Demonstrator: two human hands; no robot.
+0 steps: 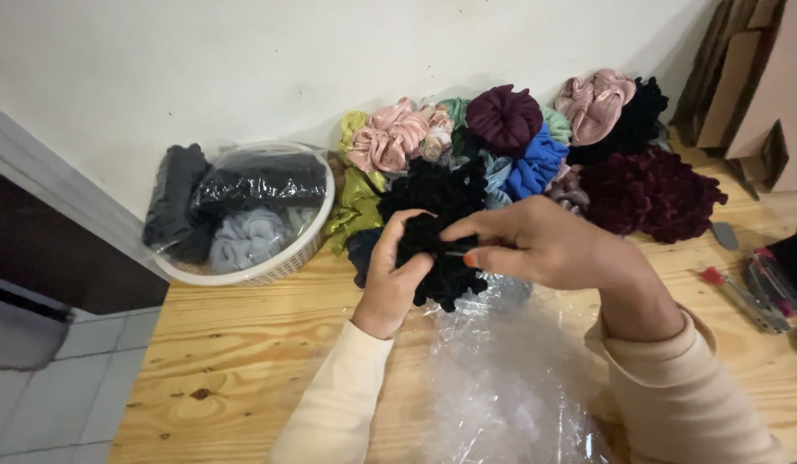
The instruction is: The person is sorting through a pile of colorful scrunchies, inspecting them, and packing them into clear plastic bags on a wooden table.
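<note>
Right now your left hand (388, 277) and right hand (536, 245) both pinch the black scrunchie (441, 262) between them, fingers closed on it, just above the clear plastic bag (510, 378).

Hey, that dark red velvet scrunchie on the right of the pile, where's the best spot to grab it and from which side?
Probably pinch the ruffled outer rim of the dark red scrunchie on its front right edge, coming from the right. That side faces bare wooden table, while its left and back press against the black scrunchie and others. Both the left hand and right hand are busy.
</note>
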